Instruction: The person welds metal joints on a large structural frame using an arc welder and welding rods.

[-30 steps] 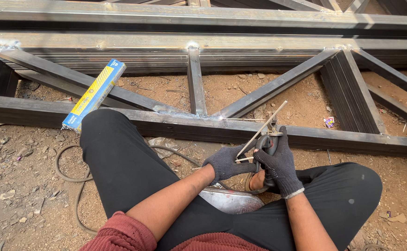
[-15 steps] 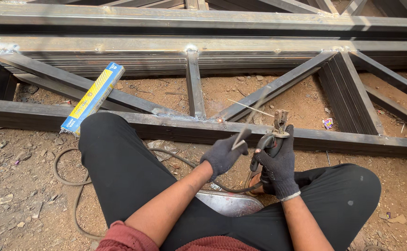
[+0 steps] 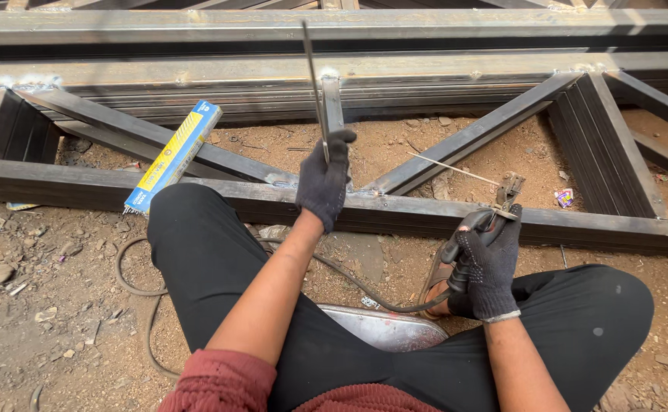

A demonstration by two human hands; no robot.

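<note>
Gloved fingers of my left hand (image 3: 322, 183) pinch a welding rod (image 3: 315, 84) upright above the steel truss (image 3: 395, 210); my right hand (image 3: 490, 263) grips the electrode holder (image 3: 502, 200), best kept steady for loading.

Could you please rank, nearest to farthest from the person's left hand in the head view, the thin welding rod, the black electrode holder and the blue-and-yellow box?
From the gloved left hand:
1. Thin grey welding rod, gripped in that hand and rising above it.
2. Blue-and-yellow flat box, to the left, leaning on a steel beam.
3. Black electrode holder, to the right, held in the gloved right hand.
</note>
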